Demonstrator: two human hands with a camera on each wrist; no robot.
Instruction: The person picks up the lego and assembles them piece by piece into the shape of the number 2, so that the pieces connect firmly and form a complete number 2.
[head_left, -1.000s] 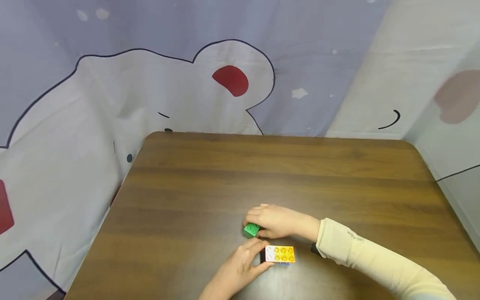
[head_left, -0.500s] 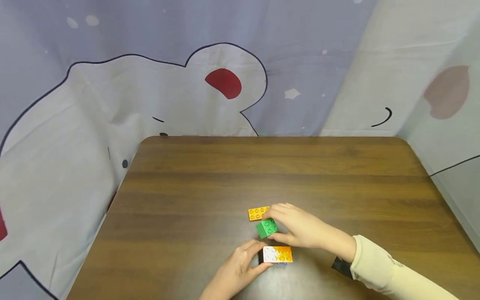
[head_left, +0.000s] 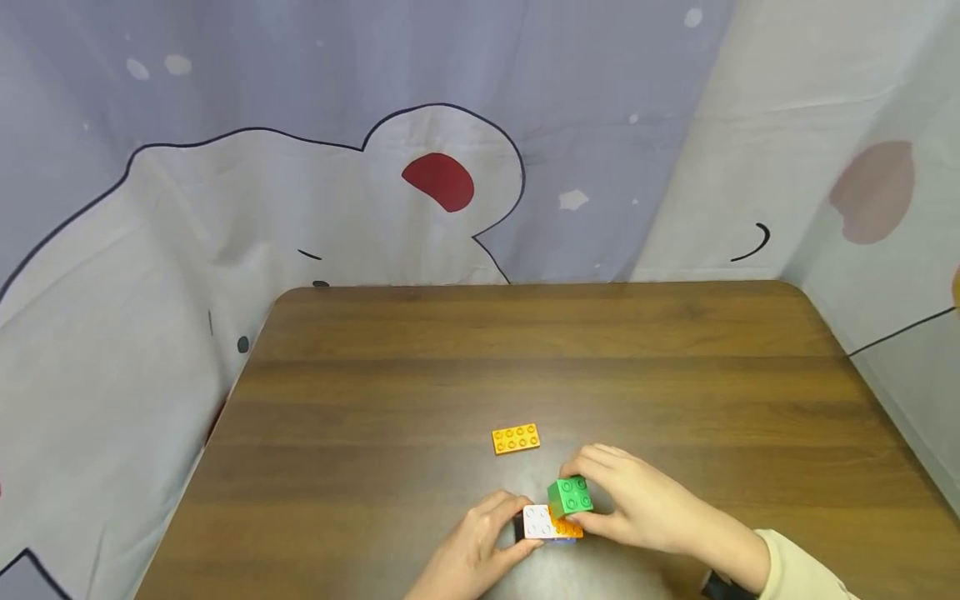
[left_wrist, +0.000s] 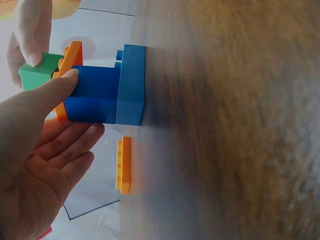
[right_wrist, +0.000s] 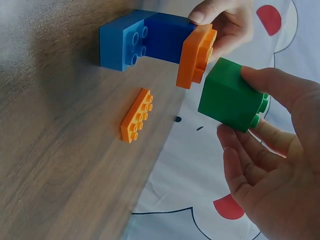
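My left hand (head_left: 476, 546) grips a small stack of toy building bricks standing on the table. The stack has a long lighter blue brick (left_wrist: 131, 85) at the bottom, a dark blue brick (left_wrist: 92, 95) above it, and a flat orange brick (right_wrist: 192, 57) on top. Thumb and fingers pinch the stack at its dark blue part, near the orange top. My right hand (head_left: 641, 504) pinches a square green brick (right_wrist: 227, 95) between thumb and fingers. That green brick hangs over the right end of the orange one, with a narrow gap between them in the right wrist view.
A second flat orange brick (head_left: 516, 438) lies studs up on the wooden table (head_left: 360, 500), a little beyond the stack. A printed curtain (head_left: 300, 208) hangs behind the table's back edge and along its sides.
My right hand has lifted the green brick off the table and brought it right and nearer, over the stack. The loose orange brick has come into view. My left hand keeps its grip.
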